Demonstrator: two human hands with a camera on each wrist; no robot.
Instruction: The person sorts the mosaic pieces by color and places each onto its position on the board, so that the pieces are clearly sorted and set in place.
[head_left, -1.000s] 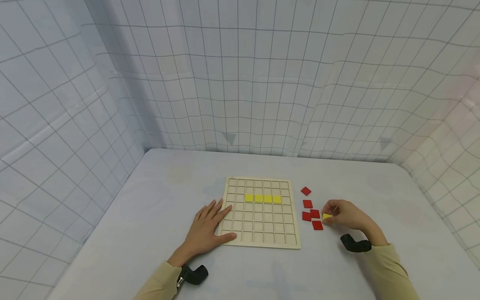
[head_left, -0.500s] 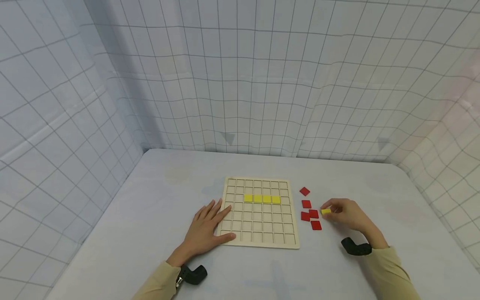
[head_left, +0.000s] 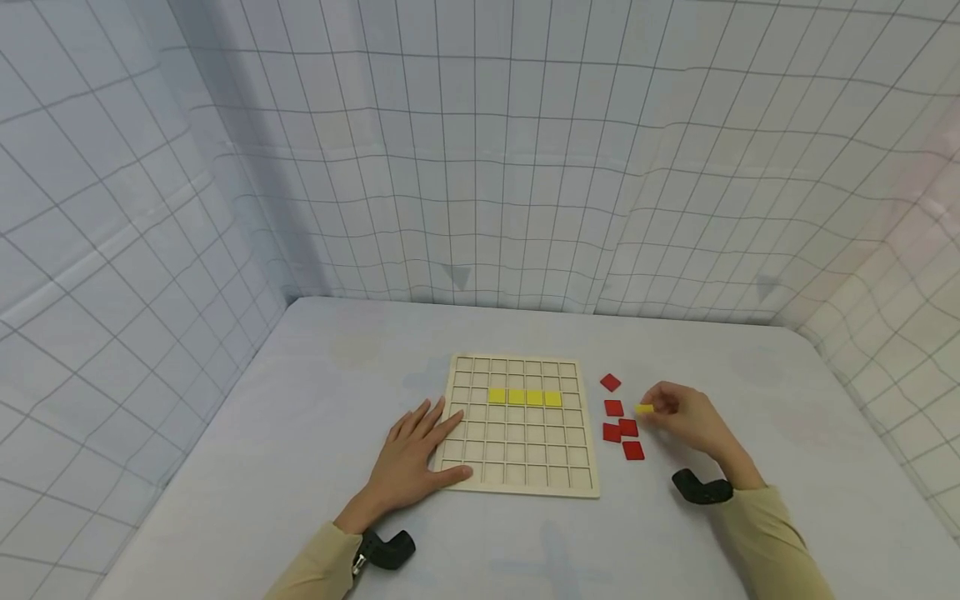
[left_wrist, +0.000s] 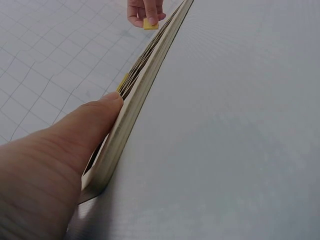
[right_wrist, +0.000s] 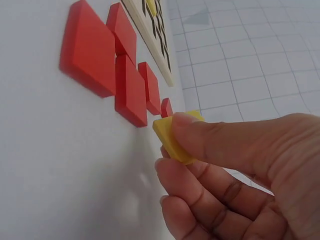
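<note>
Nearest, two light sleeves [head_left: 318, 567] reach in over the table [head_left: 585, 550], a dark device [head_left: 393, 550] at each wrist. The left hand [head_left: 408, 462] rests with fingers straight and spread, thumb and forefinger crossing the left edge of a gridded board [head_left: 515, 454]. Across a narrow strip of table along the board's right edge lie five red tiles [head_left: 633, 451], two of them touching. Just right of them, the right hand [head_left: 690, 417] pinches a yellow tile [head_left: 644, 409] between thumb and fingers, held off the table, with a wide stretch of tabletop on its outer side. Farther up the board, four yellow pieces [head_left: 517, 397] sit side by side, two cells from the left rim, one from the right. Past the far rim, the table runs back to checked cloth [head_left: 480, 167].
</note>
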